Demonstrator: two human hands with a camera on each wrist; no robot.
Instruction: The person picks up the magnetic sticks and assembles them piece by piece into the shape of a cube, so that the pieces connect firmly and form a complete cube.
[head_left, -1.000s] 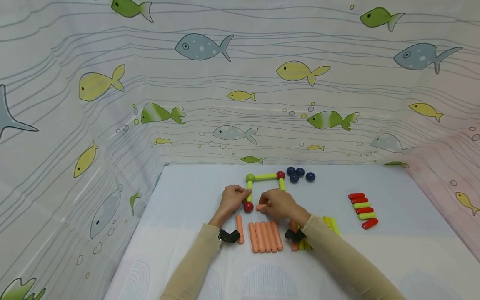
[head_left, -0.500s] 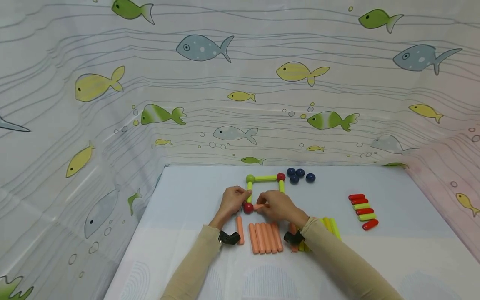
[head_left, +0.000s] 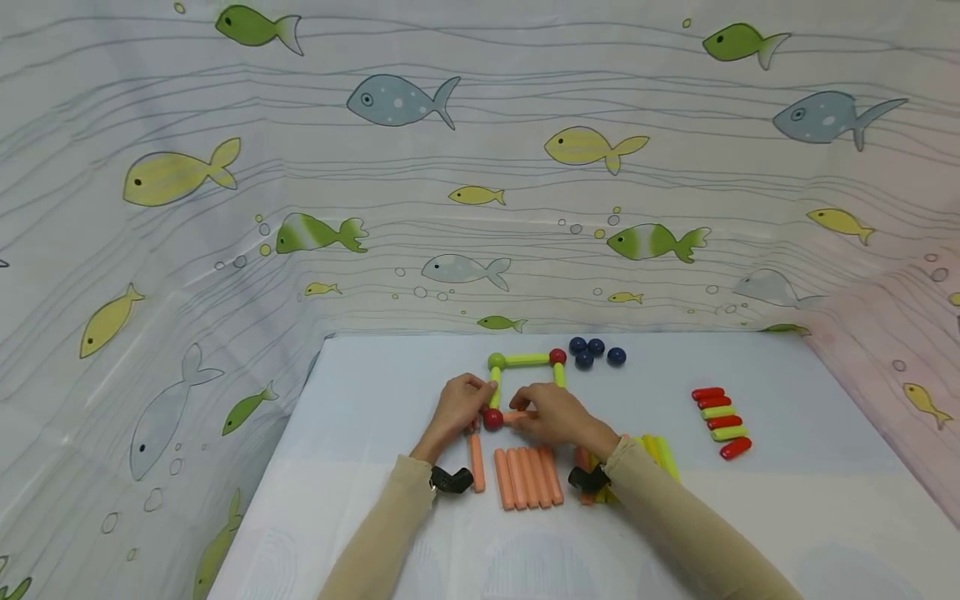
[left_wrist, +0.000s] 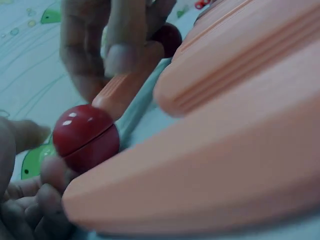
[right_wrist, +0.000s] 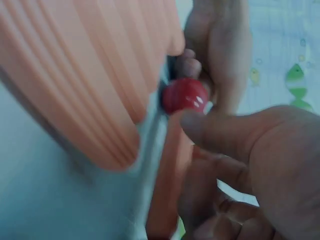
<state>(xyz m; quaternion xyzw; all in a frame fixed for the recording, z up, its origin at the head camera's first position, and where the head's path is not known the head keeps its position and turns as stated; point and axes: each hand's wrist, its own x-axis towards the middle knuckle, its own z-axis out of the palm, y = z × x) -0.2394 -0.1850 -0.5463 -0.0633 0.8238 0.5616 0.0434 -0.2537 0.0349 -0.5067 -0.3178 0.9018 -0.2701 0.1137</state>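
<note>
A frame of yellow-green sticks [head_left: 527,360] joined by balls lies on the table, with a green ball [head_left: 497,361] at its far left corner and a red ball [head_left: 557,356] at its far right. My left hand [head_left: 459,407] pinches the left-side green stick [head_left: 495,398], its lower fingers beside the near red ball [head_left: 492,418]. Between right thumb and fingers, my right hand [head_left: 553,414] grips an orange stick [head_left: 513,417] whose left end meets that ball. In the left wrist view, a darker red ball [left_wrist: 169,40] shows at the stick's far end, hidden from the head view.
Several orange sticks [head_left: 527,479] lie in a row nearer me, with a single orange stick [head_left: 477,463] to their left. Yellow sticks [head_left: 660,454] lie partly under my right forearm. Dark blue balls [head_left: 584,359] sit behind the frame; short red and green sticks [head_left: 723,422] lie right.
My right hand has shifted the orange stick left, closing the gap to the near red ball. My left hand has stayed at the frame's left side. The head view has tilted slightly.
</note>
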